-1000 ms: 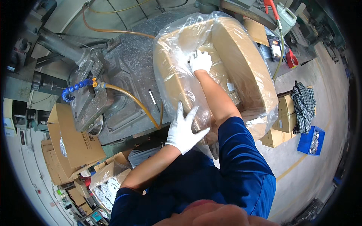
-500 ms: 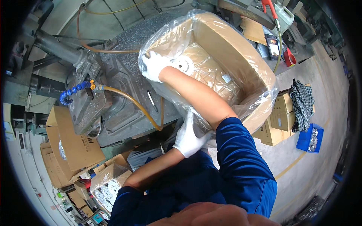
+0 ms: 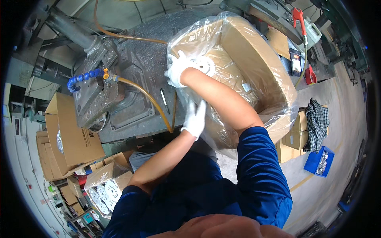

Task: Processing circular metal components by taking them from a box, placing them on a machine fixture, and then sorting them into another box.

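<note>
A large cardboard box (image 3: 258, 59) lined with a clear plastic bag (image 3: 194, 35) stands before me on the metal work table. One round, pale metal disc (image 3: 206, 63) with holes lies inside, at the left. My gloved right hand (image 3: 177, 71) is at the box's left rim beside the disc, its fingers bent over the plastic; part of its grip is hidden. My gloved left hand (image 3: 194, 120) is open, fingers stretched upward, against the plastic outside the box's near left side.
A die-like metal fixture (image 3: 99, 95) with a blue jointed hose (image 3: 85, 76) stands left; a marker (image 3: 164, 101) lies beside it. At lower left, a carton (image 3: 81, 139) and a box of discs (image 3: 105, 194). At right, a blue bin (image 3: 319, 160) and a checked cloth (image 3: 316, 125).
My view has shifted, so the table and box appear farther right. My left hand has moved up along the box's side, its fingers drawing closer together. My right hand stays at the left rim.
</note>
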